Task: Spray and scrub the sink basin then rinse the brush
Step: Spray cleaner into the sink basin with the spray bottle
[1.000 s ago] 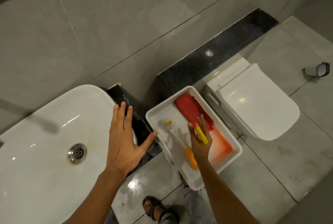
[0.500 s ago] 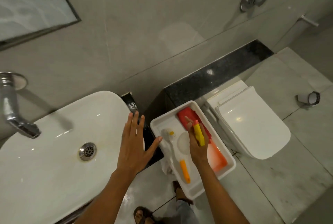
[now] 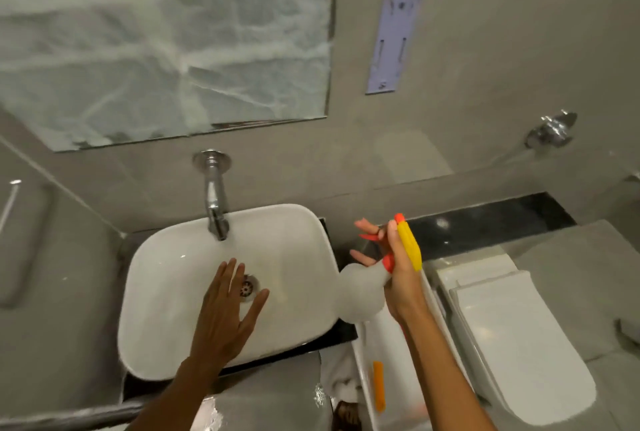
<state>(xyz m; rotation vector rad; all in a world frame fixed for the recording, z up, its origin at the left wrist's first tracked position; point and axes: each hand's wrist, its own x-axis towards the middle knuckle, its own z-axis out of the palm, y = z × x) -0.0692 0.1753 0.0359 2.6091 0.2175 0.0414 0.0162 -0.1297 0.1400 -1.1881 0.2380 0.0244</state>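
A white sink basin (image 3: 166, 292) sits under a chrome tap (image 3: 215, 202), with a metal drain (image 3: 248, 286) in its middle. My left hand (image 3: 225, 312) hovers flat and open over the basin, beside the drain. My right hand (image 3: 391, 267) grips a spray bottle (image 3: 360, 292) by its neck, just right of the basin's rim; the bottle has a translucent white body and a yellow and orange trigger head (image 3: 408, 245). A brush with an orange handle (image 3: 378, 385) lies in the white tray (image 3: 363, 361) below my right arm.
A white toilet (image 3: 519, 337) with its lid down stands right of the tray. A black stone ledge (image 3: 485, 222) runs behind it. A mirror (image 3: 162, 39) hangs above the tap. A chrome wall fitting (image 3: 550, 132) is at the right.
My right hand has lifted the spray bottle out of the tray toward the basin. My left hand moved from the basin's right rim to over the drain. The view has tilted up.
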